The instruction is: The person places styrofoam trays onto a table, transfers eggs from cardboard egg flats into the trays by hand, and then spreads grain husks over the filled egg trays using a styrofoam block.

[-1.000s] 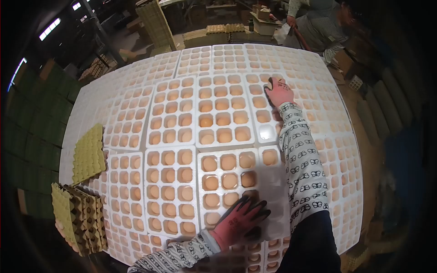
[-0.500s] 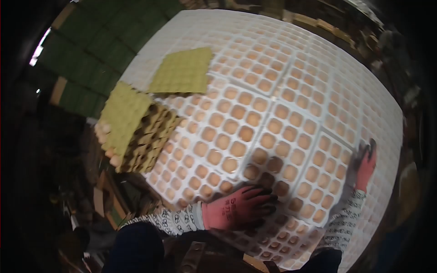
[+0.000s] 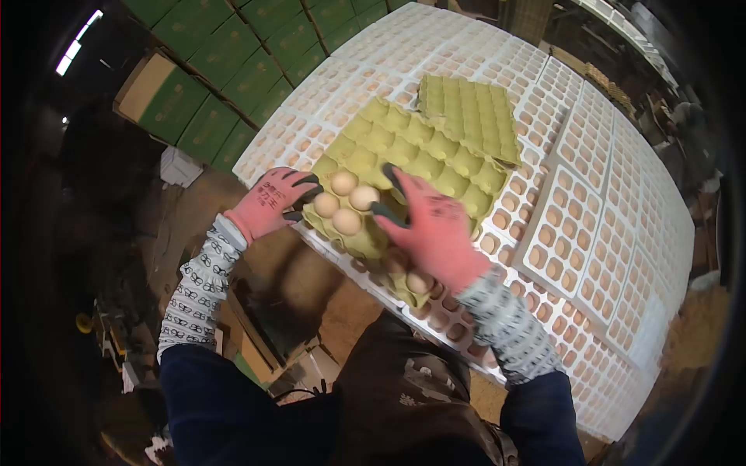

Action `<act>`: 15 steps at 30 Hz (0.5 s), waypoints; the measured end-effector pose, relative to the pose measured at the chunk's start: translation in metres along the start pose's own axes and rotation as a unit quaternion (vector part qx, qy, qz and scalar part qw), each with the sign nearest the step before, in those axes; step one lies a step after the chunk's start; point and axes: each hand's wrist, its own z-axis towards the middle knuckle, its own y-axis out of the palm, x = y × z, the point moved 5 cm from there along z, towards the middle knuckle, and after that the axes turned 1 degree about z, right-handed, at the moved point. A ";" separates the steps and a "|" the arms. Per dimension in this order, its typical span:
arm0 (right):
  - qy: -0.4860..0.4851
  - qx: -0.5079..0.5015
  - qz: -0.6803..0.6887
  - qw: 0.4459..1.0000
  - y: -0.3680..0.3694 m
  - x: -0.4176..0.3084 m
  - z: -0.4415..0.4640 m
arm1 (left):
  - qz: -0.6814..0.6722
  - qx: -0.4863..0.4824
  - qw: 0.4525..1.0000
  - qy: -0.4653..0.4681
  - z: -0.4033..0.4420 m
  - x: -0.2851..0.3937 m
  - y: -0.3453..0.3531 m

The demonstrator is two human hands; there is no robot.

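Observation:
A yellow-green pulp egg tray [image 3: 408, 146] lies near the front edge of the white trays. Several brown eggs [image 3: 346, 221] sit clustered in its near left cells. My left hand [image 3: 268, 206], in a pink glove with dark fingertips, is at the tray's left corner beside the eggs, fingers and thumb apart. Over the tray's near side is my right hand [image 3: 439, 233], also gloved, its thumb and forefinger spread close to the eggs. Partly covered by it, another egg [image 3: 420, 281] rests at the tray's near edge. Contact between fingertips and eggs is unclear.
White trays [image 3: 556, 233] full of eggs spread in rows to the right and back. A second pulp tray [image 3: 470, 116] lies behind the first. Green cartons [image 3: 225, 58] are stacked at the back left. Cardboard pieces [image 3: 315, 365] lie below the near edge.
The view has shifted. My hands have moved from the white trays to the pulp tray, which now lies flat in front of me with eggs in it. My left hand now shows at its left corner.

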 end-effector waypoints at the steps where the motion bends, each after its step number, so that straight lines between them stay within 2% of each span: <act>1: -0.002 0.008 -0.117 0.993 0.026 -0.014 0.018 | 0.040 0.002 0.998 0.044 0.005 -0.007 0.005; 4: 0.066 -0.177 -0.186 0.964 0.073 -0.015 0.054 | -0.120 0.013 0.992 0.037 0.012 -0.034 0.019; 6: 0.039 -0.126 -0.130 0.983 0.055 -0.018 0.045 | -0.221 0.048 0.973 0.041 0.011 -0.045 0.006; 7: 0.024 -0.098 -0.104 0.989 0.037 -0.016 0.038 | -0.384 0.112 0.916 0.004 0.002 -0.048 -0.006; 8: 0.112 -0.029 0.051 0.992 0.016 -0.007 0.026 | -0.493 0.149 0.857 -0.010 0.001 -0.059 -0.006; 9: 0.192 0.048 0.205 0.958 -0.003 0.005 0.010 | -0.593 0.179 0.785 -0.025 0.000 -0.071 -0.004; 11: 0.073 0.061 0.175 0.980 -0.027 0.015 -0.007 | -0.789 0.111 0.601 -0.056 0.000 -0.080 0.016; 12: 0.167 0.027 0.273 0.947 -0.023 0.024 -0.020 | -0.752 0.076 0.654 0.016 0.004 -0.081 0.028; 13: 0.265 0.011 0.358 0.895 -0.020 0.028 -0.031 | -0.581 -0.008 0.811 -0.065 0.003 -0.065 0.020; 14: 0.295 -0.038 0.156 0.942 -0.011 0.015 -0.039 | -0.412 0.027 0.910 0.023 0.006 -0.041 0.008; 15: 0.196 -0.114 -0.041 0.973 -0.003 -0.019 -0.037 | -0.229 0.074 0.964 0.118 0.009 -0.015 0.001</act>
